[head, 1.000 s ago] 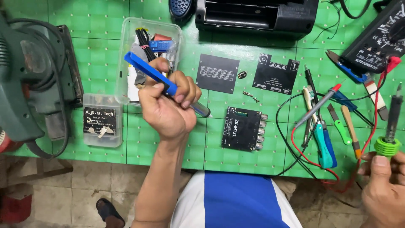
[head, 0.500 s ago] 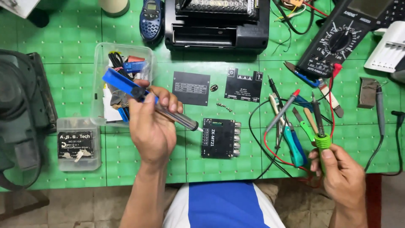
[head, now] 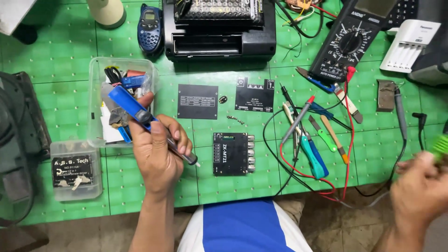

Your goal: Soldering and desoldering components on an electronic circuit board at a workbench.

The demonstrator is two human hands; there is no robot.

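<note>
The fingers [head: 179, 140] of the left hand [head: 158, 154] are closed around a blue-handled screwdriver [head: 140, 114], which is held tilted above the green desk [head: 60, 60], near its front edge, with the tip just beside a black circuit board [head: 232, 153]. A clear plastic box [head: 122, 100] of small parts is seen behind the handle, toward the desk's left edge. The right hand [head: 420, 196], blurred, is wrapped around something green [head: 440, 145] at the desk's front right corner; how tightly cannot be told.
</note>
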